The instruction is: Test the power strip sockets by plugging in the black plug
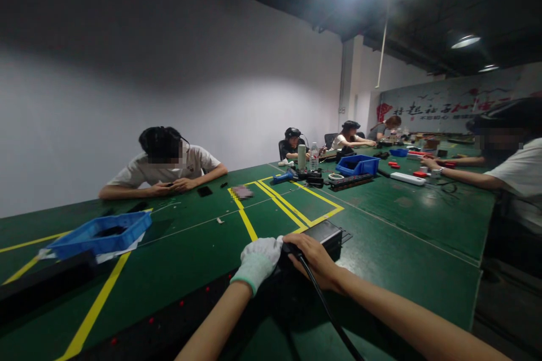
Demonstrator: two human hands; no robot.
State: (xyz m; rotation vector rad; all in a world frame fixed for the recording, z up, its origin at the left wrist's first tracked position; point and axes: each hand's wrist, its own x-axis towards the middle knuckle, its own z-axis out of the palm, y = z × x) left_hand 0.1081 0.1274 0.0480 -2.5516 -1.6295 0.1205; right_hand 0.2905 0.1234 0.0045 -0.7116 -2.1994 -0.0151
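My left hand (259,259), in a white knitted glove with a green cuff, is closed over the far end of a long black power strip (165,316) dotted with small red lights. Bare, my right hand (313,259) is wrapped round a black plug (291,249), whose thick black cable (324,299) runs down toward me. The fingertips of both hands nearly meet at the plug. Just beyond the right hand lies a black box (328,232) with a thin wire handle at its end. What lies under my palms is hidden.
A blue tray (101,237) with dark contents stands at left, beside a black bar (51,277). A person (169,166) sits opposite; other people work farther along the green table (406,237). A blue bin (358,164), a bottle (314,157) and a white power strip (407,179) stand beyond.
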